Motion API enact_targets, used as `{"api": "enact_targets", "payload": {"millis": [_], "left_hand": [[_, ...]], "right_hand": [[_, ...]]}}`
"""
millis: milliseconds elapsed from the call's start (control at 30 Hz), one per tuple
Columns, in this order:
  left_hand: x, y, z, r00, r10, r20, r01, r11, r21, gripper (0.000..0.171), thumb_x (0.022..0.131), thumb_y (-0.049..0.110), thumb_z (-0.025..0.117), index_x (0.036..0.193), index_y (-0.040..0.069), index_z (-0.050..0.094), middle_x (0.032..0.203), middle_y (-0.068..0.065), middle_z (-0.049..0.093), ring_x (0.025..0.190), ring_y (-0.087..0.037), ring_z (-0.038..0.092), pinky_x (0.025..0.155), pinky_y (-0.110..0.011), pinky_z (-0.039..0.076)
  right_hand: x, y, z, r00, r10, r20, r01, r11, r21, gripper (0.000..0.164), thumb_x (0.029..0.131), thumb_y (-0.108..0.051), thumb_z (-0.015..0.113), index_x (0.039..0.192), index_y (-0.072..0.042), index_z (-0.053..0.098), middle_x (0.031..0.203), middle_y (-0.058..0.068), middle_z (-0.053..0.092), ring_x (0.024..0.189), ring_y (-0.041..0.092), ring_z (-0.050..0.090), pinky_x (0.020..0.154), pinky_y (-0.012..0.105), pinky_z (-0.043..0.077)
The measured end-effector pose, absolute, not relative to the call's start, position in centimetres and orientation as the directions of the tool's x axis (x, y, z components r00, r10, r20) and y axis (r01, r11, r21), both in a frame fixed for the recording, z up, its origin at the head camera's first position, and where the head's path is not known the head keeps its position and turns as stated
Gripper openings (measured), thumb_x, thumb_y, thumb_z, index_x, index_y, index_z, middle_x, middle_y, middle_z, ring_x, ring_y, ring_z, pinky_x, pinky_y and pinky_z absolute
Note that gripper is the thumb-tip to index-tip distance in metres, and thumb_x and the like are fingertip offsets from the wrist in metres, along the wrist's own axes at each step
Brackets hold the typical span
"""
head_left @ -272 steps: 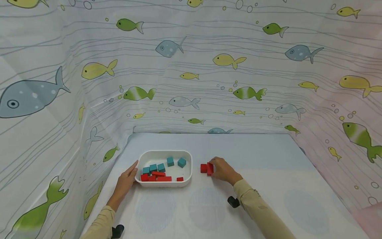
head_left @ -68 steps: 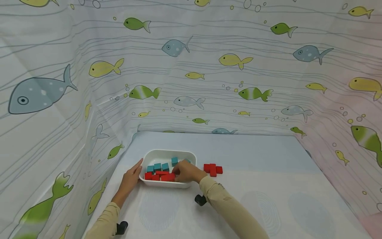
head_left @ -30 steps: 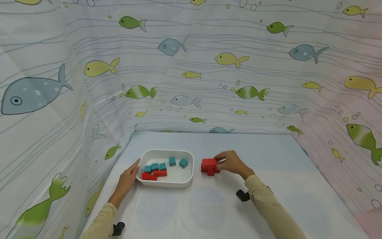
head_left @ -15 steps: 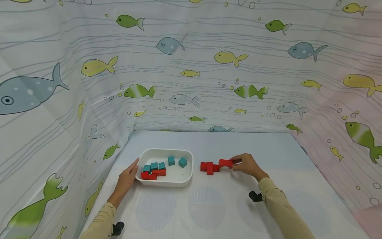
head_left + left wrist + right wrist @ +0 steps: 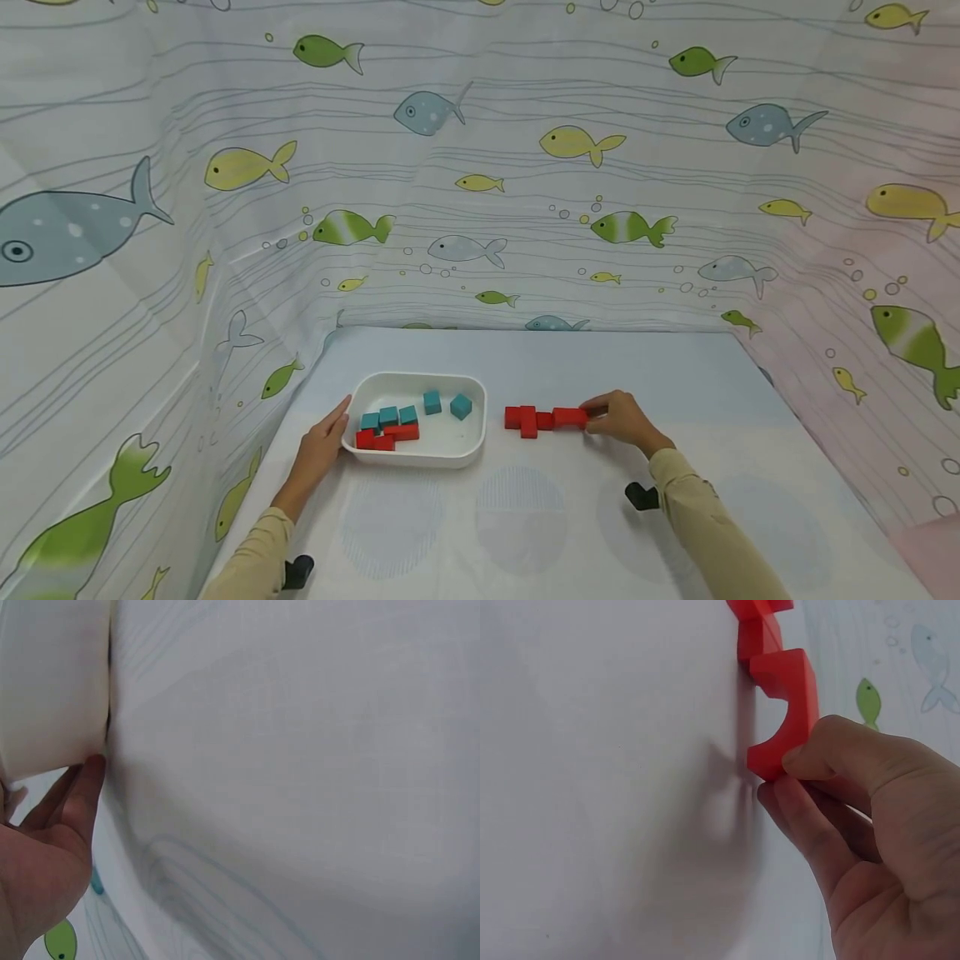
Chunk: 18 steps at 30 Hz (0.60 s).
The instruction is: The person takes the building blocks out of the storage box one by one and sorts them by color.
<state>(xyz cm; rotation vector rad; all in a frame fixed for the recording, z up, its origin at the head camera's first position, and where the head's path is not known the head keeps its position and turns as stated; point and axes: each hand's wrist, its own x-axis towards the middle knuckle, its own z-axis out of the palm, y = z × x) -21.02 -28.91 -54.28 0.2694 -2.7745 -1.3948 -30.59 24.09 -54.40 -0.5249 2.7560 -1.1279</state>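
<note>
My right hand [image 5: 624, 418] pinches one end of a red arch block [image 5: 799, 705] between thumb and fingers. In the right wrist view its curved cut-out faces the table, and its far end meets a small red block [image 5: 759, 637]. That red block is part of a row of red blocks [image 5: 528, 422] on the table, with one block lying crosswise. My left hand [image 5: 318, 450] rests its fairly straight fingers against the left end of a white tray [image 5: 420, 461]; the left wrist view shows fingertips [image 5: 96, 766] at the tray's wall.
Inside the tray lie several teal cubes [image 5: 432, 402] and several red blocks [image 5: 401, 432]. A white cloth [image 5: 637, 367] covers the table, and a fish-print curtain [image 5: 525, 192] surrounds it at the back and sides. Black wrist mounts [image 5: 642, 497] stick out from the sleeves.
Crosswise and small blocks joined the row. My right hand took the arch block from the tray, carried it right past the row and lowered it at the row's right end. My left hand stays put.
</note>
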Motion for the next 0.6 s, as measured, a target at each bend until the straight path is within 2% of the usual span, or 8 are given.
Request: {"api": "enact_targets", "payload": {"millis": [600], "left_hand": [[-20.98, -28.92, -54.11, -0.985, -0.16, -0.06, -0.145, 0.593, 0.792, 0.052, 0.107, 0.04, 0.034, 0.155, 0.02, 0.028, 0.155, -0.014, 0.029, 0.142, -0.037, 0.026, 0.108, -0.053, 0.034]], "right_hand": [[-30.47, 23.68, -55.0, -0.952, -0.305, -0.026, -0.201, 0.687, -0.698, 0.035, 0.074, -0.007, 0.081, 0.108, -0.003, 0.075, 0.097, 0.007, 0.073, 0.089, 0.018, 0.067, 0.07, 0.032, 0.056]]}}
